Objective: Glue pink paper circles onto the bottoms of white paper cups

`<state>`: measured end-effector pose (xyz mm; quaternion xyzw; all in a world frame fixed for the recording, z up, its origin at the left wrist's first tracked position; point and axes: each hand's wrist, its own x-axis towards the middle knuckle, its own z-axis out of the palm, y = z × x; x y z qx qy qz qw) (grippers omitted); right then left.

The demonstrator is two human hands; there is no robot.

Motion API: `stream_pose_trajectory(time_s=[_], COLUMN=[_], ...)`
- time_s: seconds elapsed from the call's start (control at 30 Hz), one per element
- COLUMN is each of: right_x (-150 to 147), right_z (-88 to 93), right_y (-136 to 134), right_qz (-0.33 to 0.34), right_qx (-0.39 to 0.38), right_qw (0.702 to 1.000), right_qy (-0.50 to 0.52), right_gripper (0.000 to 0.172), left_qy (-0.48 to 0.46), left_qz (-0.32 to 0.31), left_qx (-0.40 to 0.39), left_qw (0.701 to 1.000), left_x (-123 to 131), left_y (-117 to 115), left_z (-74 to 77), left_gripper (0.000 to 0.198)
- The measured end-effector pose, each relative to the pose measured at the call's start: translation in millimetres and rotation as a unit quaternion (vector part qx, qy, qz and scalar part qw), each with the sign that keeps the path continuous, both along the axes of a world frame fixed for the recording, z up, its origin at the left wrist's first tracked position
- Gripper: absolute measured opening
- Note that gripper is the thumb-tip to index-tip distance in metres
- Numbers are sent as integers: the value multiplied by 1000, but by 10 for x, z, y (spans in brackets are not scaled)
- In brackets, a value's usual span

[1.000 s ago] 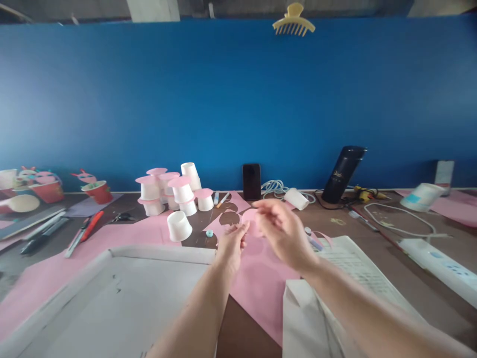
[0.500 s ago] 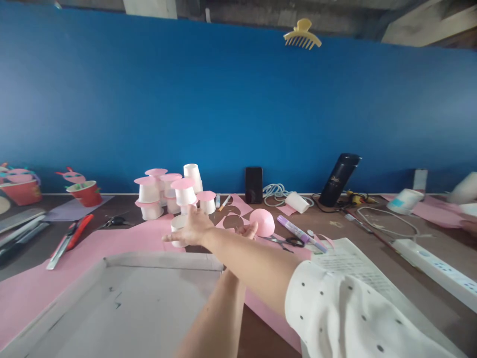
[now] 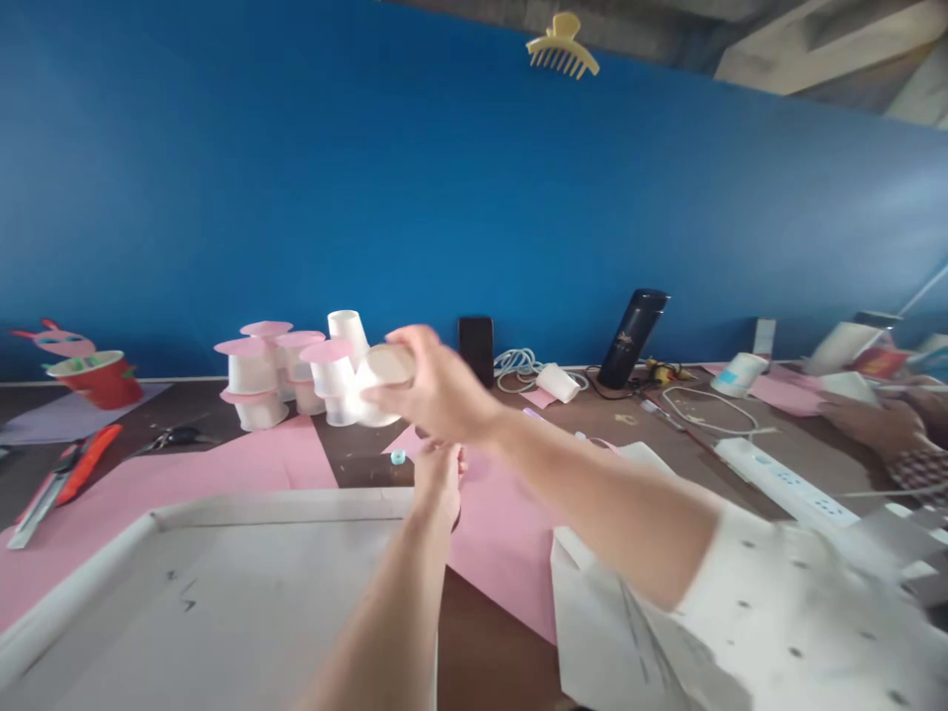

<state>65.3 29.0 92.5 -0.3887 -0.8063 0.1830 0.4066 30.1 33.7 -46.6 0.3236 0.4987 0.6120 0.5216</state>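
Right hand (image 3: 448, 387) has lifted white cup (image 3: 391, 365), now tilted; co-worker's hands (image 3: 870, 427) further into view.

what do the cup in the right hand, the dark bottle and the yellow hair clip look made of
Cup in the right hand: probably paper, matte white, with no clear shine, though blur leaves plastic possible.
Bottle: coated metal or hard plastic, dark and smooth; the look can't settle which.
Hair clip: likely plastic, evenly pale yellow with moulded-looking teeth.
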Motion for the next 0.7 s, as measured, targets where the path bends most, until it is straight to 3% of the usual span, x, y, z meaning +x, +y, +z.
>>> stream_pose_trajectory(time_s=[0.07, 0.13, 0.27, 0.47, 0.57, 0.7], right_x=[463, 857, 1306, 1427, 1405, 1366], right_z=[114, 93, -296, -956, -1109, -1162], right_y=[-130, -251, -438, -510, -525, -601], right_qz=[-33, -67, -80, -93, -89, -71], right_qx=[28, 20, -39, -52, -50, -34], right_qw=[999, 997, 996, 993, 994, 996], right_qy=[31, 35, -17, -44, -37, -47], right_gripper=[52, 44, 43, 51, 53, 58], left_qy=[-5, -7, -4, 38, 65, 149], left_qz=[2, 2, -10, -19, -24, -36], left_qx=[-6, -10, -15, -3, -10, -27], left_qw=[1000, 1000, 1000, 999, 998, 988], left_x=[-46, -116, -214, -171, -141, -116], left_y=[27, 48, 23, -82, -90, -74], left_z=[8, 37, 115, 202, 199, 174], left_gripper=[27, 29, 33, 32, 33, 35])
